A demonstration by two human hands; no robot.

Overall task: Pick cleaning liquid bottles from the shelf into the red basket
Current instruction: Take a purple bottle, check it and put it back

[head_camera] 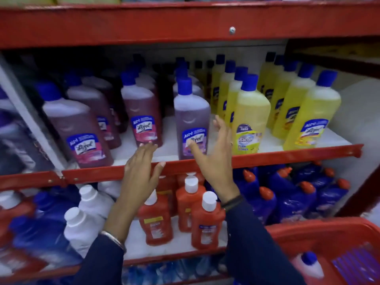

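A purple cleaning liquid bottle (191, 118) with a blue cap stands at the front edge of the middle red shelf (287, 156). My right hand (213, 155) is spread open around its lower right side, thumb on the label, fingers just behind it. My left hand (141, 167) is open with fingers apart, reaching up at the shelf lip between that bottle and a pink-purple bottle (141, 118). The red basket (320, 239) sits at the lower right and holds a pink bottle (310, 266) with a blue cap.
Yellow bottles (250, 118) fill the right of the middle shelf, more pink-purple bottles (76, 128) the left. Below stand red bottles (203, 221) with white caps, white bottles (82, 225) and blue bottles (292, 200) with red caps. A red shelf beam (164, 23) runs overhead.
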